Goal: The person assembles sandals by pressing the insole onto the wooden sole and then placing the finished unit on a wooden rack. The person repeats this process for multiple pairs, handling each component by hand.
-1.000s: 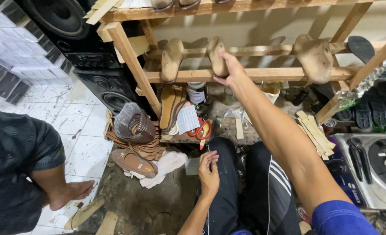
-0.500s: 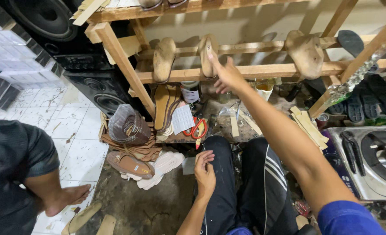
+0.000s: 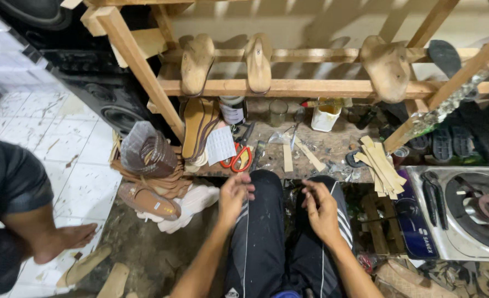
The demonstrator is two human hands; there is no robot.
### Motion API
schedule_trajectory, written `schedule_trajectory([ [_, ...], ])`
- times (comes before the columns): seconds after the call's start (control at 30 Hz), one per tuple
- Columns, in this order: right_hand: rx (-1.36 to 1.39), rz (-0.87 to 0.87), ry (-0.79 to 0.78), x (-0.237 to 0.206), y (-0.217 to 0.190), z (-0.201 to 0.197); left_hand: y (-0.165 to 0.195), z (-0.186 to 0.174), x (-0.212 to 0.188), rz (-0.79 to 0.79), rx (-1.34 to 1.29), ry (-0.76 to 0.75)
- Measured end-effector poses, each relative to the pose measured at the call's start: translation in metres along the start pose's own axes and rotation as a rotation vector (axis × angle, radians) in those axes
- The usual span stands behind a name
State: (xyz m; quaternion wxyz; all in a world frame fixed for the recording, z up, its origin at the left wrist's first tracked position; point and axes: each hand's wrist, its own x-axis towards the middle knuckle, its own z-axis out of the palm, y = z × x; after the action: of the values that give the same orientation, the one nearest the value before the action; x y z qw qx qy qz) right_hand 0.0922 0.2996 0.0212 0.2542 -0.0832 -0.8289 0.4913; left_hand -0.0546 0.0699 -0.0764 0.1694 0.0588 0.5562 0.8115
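At far left a second person sits on the white tiled floor (image 3: pixel 62 143), one bare foot (image 3: pixel 70 237) resting flat, with pale flat sole blanks (image 3: pixel 98 270) lying just beside it. Next comes a stack of tan leather sandal uppers (image 3: pixel 153 182), topped by a clear plastic bag (image 3: pixel 145 149) holding more brown pieces; a brown finished sandal (image 3: pixel 148 201) lies against a white cloth (image 3: pixel 192 201). The wooden rack rail (image 3: pixel 311 87) above carries three pale wooden shoe lasts (image 3: pixel 258 60), toes down. Below it, on the grimy low worktop (image 3: pixel 322 146), tan insoles (image 3: pixel 197 124) lean upright, followed by red-handled scissors (image 3: pixel 238 157), a dark tin with a white label (image 3: pixel 233 110), contents not visible, a small glass jar (image 3: pixel 278 110), contents unclear, and a white plastic tub (image 3: pixel 326 116) with yellowish glue showing at its rim. The left hand (image 3: pixel 234 196) hovers over the black-trousered left knee (image 3: pixel 264 187), grip narrow, fingers curled; whether it pinches anything cannot be told. The right hand (image 3: pixel 322 209) sits over the other knee, grip half curled, seemingly empty. Further right lie tan wooden strips (image 3: pixel 382 163) in a loose bundle, then black pliers (image 3: pixel 435 190) on a steel gas stove (image 3: pixel 465 209).
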Motion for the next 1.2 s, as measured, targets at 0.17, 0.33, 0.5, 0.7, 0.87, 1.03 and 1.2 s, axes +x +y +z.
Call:
schedule_trajectory([
  [0.17, 0.161, 0.085, -0.015, 0.003, -0.008, 0.001, 0.093, -0.005, 0.07, 0.416, 0.399, 0.181],
  [0.33, 0.024, 0.007, -0.02, 0.002, -0.005, 0.0, 0.196, -0.007, 0.132, 0.816, 0.585, 0.363],
  [0.5, -0.019, 0.016, 0.009, 0.003, -0.002, 0.001, 0.263, -0.005, 0.205, 0.846, 0.672, 0.378],
  [0.7, -0.051, -0.001, 0.018, 0.005, -0.005, 0.001, 0.309, 0.003, 0.234, 0.119, 0.605, 0.192],
  [0.87, -0.047, 0.059, -0.018, 0.006, -0.01, 0.002, 0.32, 0.012, 0.247, -0.009, 0.746, 0.184],
  [1.03, -0.052, 0.056, -0.024, 0.009, -0.015, 0.006, 0.296, 0.022, 0.247, 0.481, 1.153, 0.373],
  [1.2, -0.061, 0.082, -0.052, 0.008, -0.017, 0.006, 0.291, 0.011, 0.24, 0.564, 1.138, 0.356],
])
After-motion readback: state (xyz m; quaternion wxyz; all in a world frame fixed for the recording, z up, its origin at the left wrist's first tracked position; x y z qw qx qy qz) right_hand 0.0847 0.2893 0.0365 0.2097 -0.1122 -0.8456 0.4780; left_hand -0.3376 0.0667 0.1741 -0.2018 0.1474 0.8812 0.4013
